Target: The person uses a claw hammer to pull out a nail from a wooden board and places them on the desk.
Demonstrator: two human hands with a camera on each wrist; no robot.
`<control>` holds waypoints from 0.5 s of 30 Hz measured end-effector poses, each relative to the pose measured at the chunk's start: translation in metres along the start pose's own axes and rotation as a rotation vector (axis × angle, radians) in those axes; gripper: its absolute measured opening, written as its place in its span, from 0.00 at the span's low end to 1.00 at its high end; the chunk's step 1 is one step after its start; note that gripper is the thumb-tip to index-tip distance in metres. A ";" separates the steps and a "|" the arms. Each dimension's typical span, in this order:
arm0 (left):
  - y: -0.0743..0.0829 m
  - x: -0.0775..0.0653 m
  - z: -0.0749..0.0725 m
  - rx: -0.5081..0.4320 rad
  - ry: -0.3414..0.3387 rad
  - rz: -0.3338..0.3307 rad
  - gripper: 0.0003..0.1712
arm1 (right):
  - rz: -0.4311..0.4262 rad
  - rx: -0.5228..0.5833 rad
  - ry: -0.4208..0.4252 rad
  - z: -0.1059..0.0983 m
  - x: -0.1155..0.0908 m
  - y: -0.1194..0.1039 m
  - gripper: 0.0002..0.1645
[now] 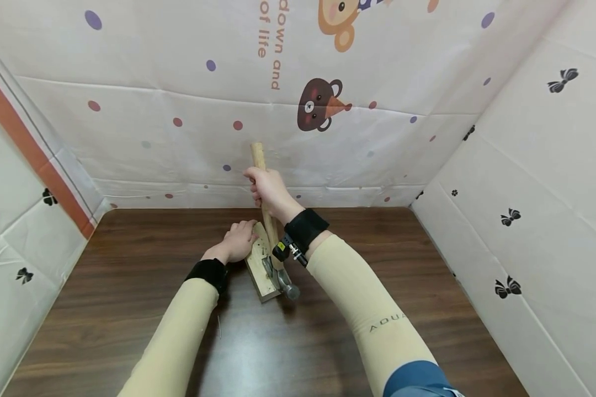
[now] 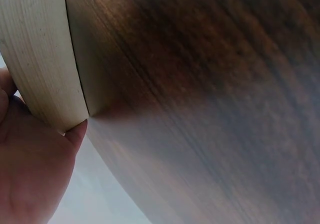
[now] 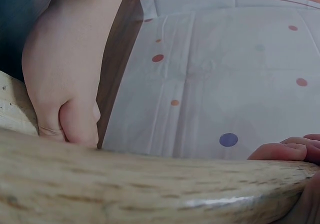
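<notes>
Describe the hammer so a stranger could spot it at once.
Start at the dark brown table and look toward its back edge. There, the left hand holds a pale wooden block; the right hand grips a long wooden handle. That handle belongs to the hammer, set apart from the flat block by its metal head.

A brown table (image 1: 417, 286) carries a wooden block (image 1: 257, 258) — and a thin sliver (image 1: 219, 326).

Hammer handle (image 1: 270, 227) partly hidden within the curled right fingers (image 1: 255, 188)
</notes>
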State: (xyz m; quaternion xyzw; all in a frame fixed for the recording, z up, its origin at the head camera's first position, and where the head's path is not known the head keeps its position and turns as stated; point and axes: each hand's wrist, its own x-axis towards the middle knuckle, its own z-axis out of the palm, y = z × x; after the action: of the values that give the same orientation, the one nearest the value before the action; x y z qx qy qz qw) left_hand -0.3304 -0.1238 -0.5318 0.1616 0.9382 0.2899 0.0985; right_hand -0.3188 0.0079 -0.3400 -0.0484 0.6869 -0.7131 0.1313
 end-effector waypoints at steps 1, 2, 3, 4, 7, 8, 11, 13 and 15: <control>-0.001 0.001 0.000 -0.001 -0.004 -0.003 0.32 | -0.001 0.001 0.001 0.001 0.000 0.000 0.22; -0.001 0.001 0.000 -0.002 -0.007 -0.005 0.32 | -0.003 0.001 0.002 0.001 0.001 0.000 0.23; -0.001 0.002 0.000 -0.004 -0.009 -0.009 0.32 | -0.005 0.002 0.002 0.001 0.001 0.000 0.23; -0.001 0.002 0.000 -0.004 -0.011 -0.011 0.33 | -0.005 0.001 0.005 0.002 0.001 0.000 0.23; -0.001 0.002 0.000 -0.001 -0.015 -0.013 0.33 | -0.012 0.002 0.015 0.003 0.001 0.000 0.23; -0.001 0.002 0.000 -0.001 -0.014 -0.014 0.33 | -0.016 0.002 0.020 0.003 0.001 0.000 0.23; -0.001 0.002 -0.001 0.002 -0.011 -0.013 0.33 | -0.034 0.007 0.040 0.005 0.001 -0.001 0.23; 0.000 0.001 -0.001 -0.002 -0.012 -0.015 0.33 | -0.047 0.013 0.055 0.007 0.000 -0.001 0.22; 0.000 0.000 -0.001 -0.008 -0.019 -0.018 0.33 | -0.061 0.010 0.071 0.008 -0.001 -0.001 0.22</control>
State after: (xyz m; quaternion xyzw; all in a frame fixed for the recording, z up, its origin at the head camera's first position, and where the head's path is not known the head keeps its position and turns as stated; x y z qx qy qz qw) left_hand -0.3309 -0.1244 -0.5314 0.1553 0.9374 0.2914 0.1105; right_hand -0.3159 0.0006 -0.3384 -0.0432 0.6859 -0.7214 0.0854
